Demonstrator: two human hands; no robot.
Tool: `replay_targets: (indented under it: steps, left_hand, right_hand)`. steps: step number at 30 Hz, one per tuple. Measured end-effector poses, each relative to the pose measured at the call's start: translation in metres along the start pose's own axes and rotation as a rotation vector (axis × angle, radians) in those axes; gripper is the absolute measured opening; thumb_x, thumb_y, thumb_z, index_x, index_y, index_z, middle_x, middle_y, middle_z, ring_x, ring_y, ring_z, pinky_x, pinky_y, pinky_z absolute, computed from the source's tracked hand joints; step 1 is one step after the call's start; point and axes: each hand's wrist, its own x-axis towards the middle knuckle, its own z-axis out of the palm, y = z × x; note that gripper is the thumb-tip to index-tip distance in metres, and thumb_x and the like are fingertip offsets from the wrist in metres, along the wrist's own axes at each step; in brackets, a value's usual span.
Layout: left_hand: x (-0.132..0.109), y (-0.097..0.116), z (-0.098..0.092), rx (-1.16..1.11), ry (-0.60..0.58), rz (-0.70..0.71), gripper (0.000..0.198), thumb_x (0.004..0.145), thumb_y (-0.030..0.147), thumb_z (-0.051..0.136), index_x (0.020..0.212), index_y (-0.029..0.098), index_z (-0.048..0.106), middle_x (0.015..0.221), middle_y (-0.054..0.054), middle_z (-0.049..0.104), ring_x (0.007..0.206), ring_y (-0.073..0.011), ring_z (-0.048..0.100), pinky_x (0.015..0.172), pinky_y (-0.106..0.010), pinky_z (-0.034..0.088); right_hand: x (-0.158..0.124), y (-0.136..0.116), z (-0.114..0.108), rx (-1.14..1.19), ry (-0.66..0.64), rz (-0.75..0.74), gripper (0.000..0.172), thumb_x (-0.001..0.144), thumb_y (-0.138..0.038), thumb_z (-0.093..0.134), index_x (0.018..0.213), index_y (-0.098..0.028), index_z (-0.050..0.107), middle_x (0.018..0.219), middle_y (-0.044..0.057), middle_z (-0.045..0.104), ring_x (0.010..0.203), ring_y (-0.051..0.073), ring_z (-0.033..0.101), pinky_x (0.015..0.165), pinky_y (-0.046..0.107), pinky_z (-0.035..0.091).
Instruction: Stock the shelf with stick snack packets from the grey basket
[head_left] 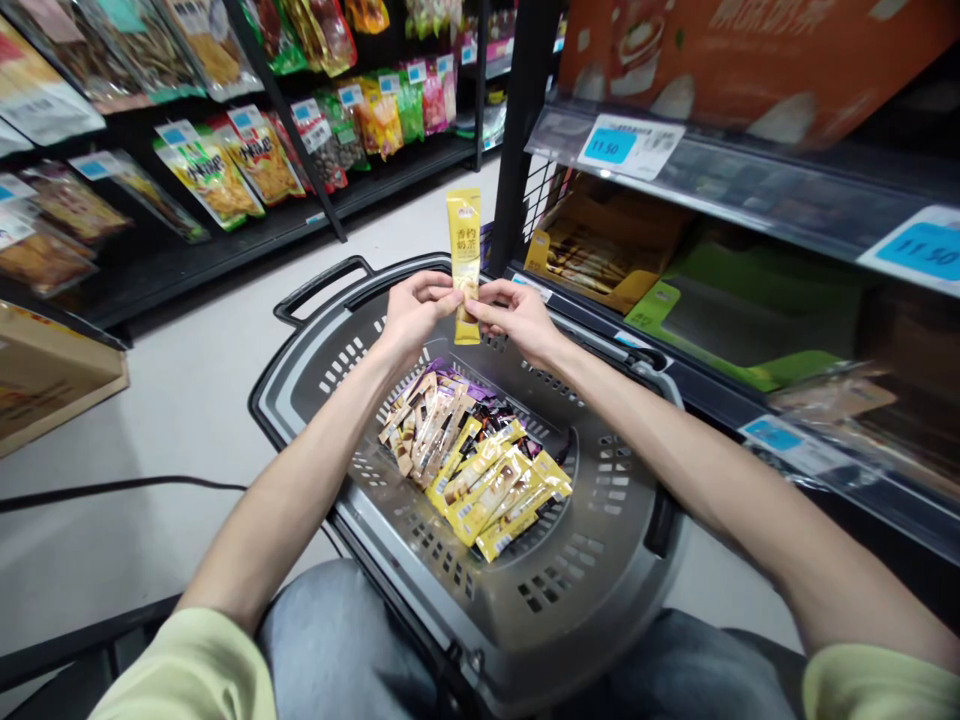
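Note:
A yellow milk tea stick packet (pixel 466 240) stands upright above the far side of the grey shopping basket (pixel 600 590). My left hand (pixel 418 315) pinches its lower part from the left, and my right hand (pixel 517 318) grips it from the right, thumbs nearly meeting on its front. Below, inside the basket, lies a heap of stick packets: yellow ones (pixel 499 485) nearest me, beige ones (pixel 431 425) to the left, and dark and purple ones (pixel 480 398) behind, partly covered.
Beside the basket on the right, a shelf holds a yellow display box (pixel 626 290) of sticks and a green display box (pixel 750 310). Bagged snacks (pixel 214 175) fill the left shelves. A cardboard box (pixel 56 375) stands at far left; a black cable (pixel 127 485) crosses the floor.

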Motion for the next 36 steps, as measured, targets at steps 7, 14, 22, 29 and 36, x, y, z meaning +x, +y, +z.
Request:
replay_targets:
  steps: [7,14,22,29,36]
  left_hand:
    - [0.0,0.002,0.0,-0.011,-0.018,-0.011,0.03,0.058,0.018,0.09,0.077,0.017,0.066,0.063,0.002,0.068,0.058,-0.0106,0.058,0.066,-0.027,0.047]
    - [-0.003,0.005,0.001,-0.012,-0.03,-0.009,0.03,0.059,0.019,0.089,0.077,0.017,0.066,0.063,0.003,0.066,0.058,-0.0103,0.057,0.064,-0.027,0.046]
    - [-0.003,0.007,0.002,-0.052,-0.048,-0.022,0.031,0.057,0.02,0.088,0.08,0.018,0.067,0.066,0.001,0.068,0.06,-0.0109,0.057,0.062,-0.027,0.046]
    - [-0.003,0.006,0.002,-0.04,-0.128,0.025,0.033,0.062,0.025,0.083,0.091,0.018,0.068,0.077,0.0,0.069,0.071,-0.0129,0.062,0.066,-0.027,0.047]
    - [-0.004,0.004,0.005,0.037,-0.117,0.055,0.032,0.066,0.03,0.081,0.091,0.015,0.067,0.09,-0.006,0.072,0.076,-0.0146,0.064,0.071,-0.029,0.048]
  right_hand:
    - [-0.002,-0.003,0.0,0.003,-0.027,0.007,0.044,0.063,-0.05,0.09,0.089,-0.017,0.076,0.08,0.003,0.074,0.056,0.009,0.059,0.048,0.02,0.045]
    - [-0.001,-0.002,0.0,0.029,-0.014,-0.024,0.038,0.068,-0.051,0.087,0.082,-0.018,0.075,0.072,0.001,0.071,0.053,0.007,0.056,0.046,0.019,0.044]
    - [-0.004,-0.009,0.002,-0.033,0.014,-0.096,0.039,0.071,-0.054,0.085,0.082,-0.018,0.074,0.071,0.0,0.069,0.052,0.008,0.055,0.048,0.021,0.045]
    - [-0.005,-0.013,0.006,-0.03,0.005,-0.104,0.031,0.075,-0.047,0.082,0.082,-0.019,0.072,0.068,-0.002,0.065,0.052,0.008,0.054,0.048,0.022,0.043]
    - [-0.002,-0.008,0.007,-0.035,0.047,-0.086,0.023,0.076,-0.042,0.079,0.08,-0.02,0.073,0.065,-0.003,0.063,0.053,0.009,0.052,0.05,0.022,0.043]
